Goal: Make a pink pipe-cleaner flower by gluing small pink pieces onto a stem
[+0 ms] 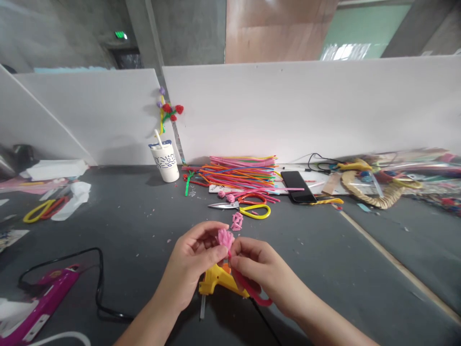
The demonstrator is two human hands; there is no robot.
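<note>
Both hands meet low in the middle of the dark grey counter (137, 226), pinched together on one pink fuzzy flower head (225, 237). The left hand (190, 266) curls its thumb and fingers shut on the flower's left side, and the right hand (257, 269) closes its grip on the pink stem (252, 290) just under the head, the stem's free end looping out below the palm. Directly beneath the hands lies one yellow glue gun (218, 282), touching the counter, its nozzle end pointing down toward the near edge. A second glue gun, magenta (46, 288), lies well apart at the lower left, with its black cord (98, 283) looping between it and the left forearm. Ahead of the hands the counter is open up to one small pink curled piece (236, 221) and one pair of yellow-handled scissors (245, 207); a second pair of yellow-handled scissors (38, 211) lies far left beside white wrapping. Behind the nearer scissors a stack of coloured pipe cleaners (241, 173) rests against the foot of the white partition (306, 105), too many to count. One black phone (298, 186) lies just right of the stack, and one white cup (164, 161) stands upright to its left, near the seam between the two white boards, where a small bunch of red and purple flowers (169, 109) is stuck. To the right, past a pale strip running diagonally across the counter, the surface is bare up to a clutter of bags and a woven ring (374, 194) at the far edge.
</note>
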